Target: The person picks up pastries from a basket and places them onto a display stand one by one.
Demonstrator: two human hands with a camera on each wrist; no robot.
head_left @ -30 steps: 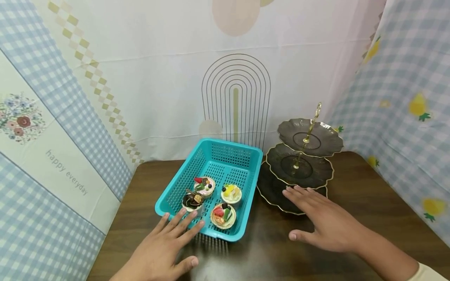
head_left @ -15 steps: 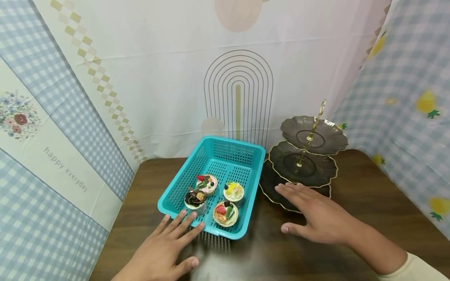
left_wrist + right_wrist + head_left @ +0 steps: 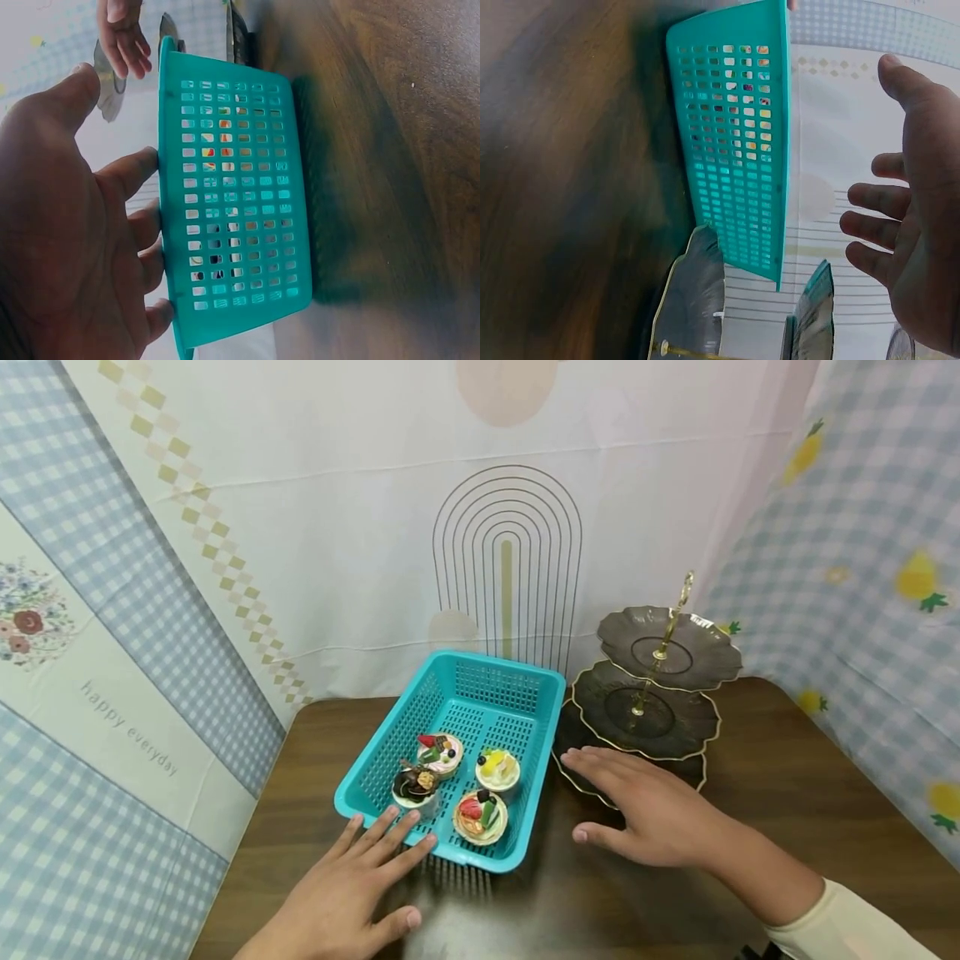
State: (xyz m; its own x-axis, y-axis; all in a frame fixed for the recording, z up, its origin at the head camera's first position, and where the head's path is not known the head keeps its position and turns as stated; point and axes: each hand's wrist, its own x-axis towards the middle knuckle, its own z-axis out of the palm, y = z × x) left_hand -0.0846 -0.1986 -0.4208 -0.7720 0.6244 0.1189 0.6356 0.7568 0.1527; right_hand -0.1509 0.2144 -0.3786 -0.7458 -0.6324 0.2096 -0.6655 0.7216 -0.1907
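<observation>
A turquoise plastic basket (image 3: 487,666) holds several small decorated cupcakes. The front one is a fruit cupcake (image 3: 480,817), with a chocolate cupcake (image 3: 416,783) to its left. Behind them sit a yellow-topped cupcake (image 3: 498,771) and a pink cream cupcake (image 3: 440,754). My left hand (image 3: 337,887) is spread at the basket's near left rim and holds nothing; in the left wrist view its fingertips are at or very near the rim. My right hand (image 3: 652,810) hovers with straight, relaxed fingers between basket and tiered stand (image 3: 645,714), overlapping the bottom plate in the head view.
The three-tier stand has dark scalloped plates with gold edges and a gold handle (image 3: 684,589). It stands close to the basket's right side on the brown wooden table (image 3: 525,918). Patterned cloths (image 3: 337,527) hang behind and on both sides.
My right hand has moved left, from in front of the stand toward the basket. The left hand stays at the rim. The head view has shifted slightly.
</observation>
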